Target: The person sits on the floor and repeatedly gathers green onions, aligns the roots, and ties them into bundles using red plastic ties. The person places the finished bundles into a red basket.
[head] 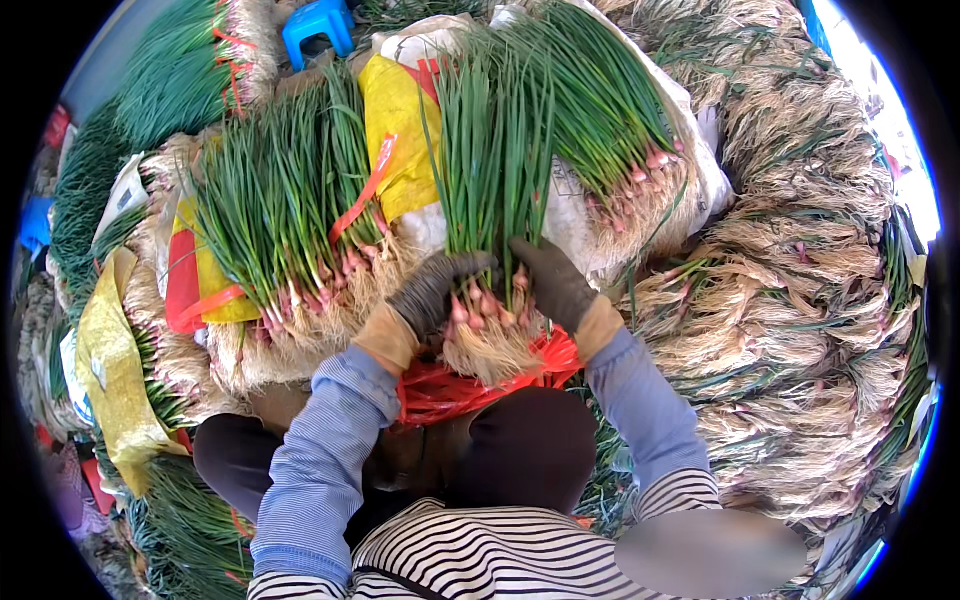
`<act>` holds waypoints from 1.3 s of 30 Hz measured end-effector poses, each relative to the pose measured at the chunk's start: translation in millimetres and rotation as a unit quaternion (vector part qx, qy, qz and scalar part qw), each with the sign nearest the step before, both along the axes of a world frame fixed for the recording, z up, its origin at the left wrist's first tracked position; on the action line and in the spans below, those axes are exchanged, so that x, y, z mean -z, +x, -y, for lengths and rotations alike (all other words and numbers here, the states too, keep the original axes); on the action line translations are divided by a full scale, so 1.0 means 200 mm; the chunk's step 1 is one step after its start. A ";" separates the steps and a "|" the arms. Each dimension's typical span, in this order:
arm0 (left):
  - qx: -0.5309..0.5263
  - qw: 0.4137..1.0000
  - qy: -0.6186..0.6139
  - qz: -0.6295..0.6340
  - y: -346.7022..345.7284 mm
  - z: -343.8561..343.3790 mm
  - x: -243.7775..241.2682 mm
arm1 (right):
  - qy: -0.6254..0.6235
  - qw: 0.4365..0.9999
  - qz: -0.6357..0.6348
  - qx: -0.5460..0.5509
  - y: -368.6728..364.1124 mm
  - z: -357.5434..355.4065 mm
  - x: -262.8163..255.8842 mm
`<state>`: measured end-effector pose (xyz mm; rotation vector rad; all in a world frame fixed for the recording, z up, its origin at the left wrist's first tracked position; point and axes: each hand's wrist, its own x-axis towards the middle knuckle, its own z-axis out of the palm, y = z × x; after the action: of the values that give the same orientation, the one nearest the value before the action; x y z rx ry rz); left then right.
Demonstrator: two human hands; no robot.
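Observation:
My left hand, in a dark grey glove, grips a bunch of spring onions just above the pinkish bulbs. The long green leaves point away from me and the pale roots hang toward my lap. My right hand, gloved alike, closes on a few spring onion stalks right beside that bunch. Its fingertips are partly hidden by the leaves. Below both hands, a heap of red plastic strips lies by my legs.
To the left lie spring onion bundles, with a red tie strip across one. Loose spring onions rest on a white woven sack. A large root-out pile fills the right. A blue plastic stool stands at the back.

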<state>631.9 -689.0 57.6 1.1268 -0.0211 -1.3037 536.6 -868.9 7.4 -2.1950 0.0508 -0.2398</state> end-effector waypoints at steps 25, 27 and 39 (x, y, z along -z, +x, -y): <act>-0.150 0.964 0.139 0.171 0.51 -1.14 -0.05 | 0.266 0.907 -0.255 -0.206 0.92 -1.03 -0.16; -0.120 0.981 0.134 0.067 0.55 -1.31 0.33 | 0.126 0.929 -0.210 -0.277 0.96 -1.06 0.10; -0.058 0.873 0.363 0.320 0.64 -1.36 0.16 | -0.236 0.935 -0.219 -0.148 0.97 -1.09 -0.12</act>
<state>760.7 -417.6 25.0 2.1405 0.0525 -0.7733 730.2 -651.7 31.3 -2.6546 -0.1006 0.4557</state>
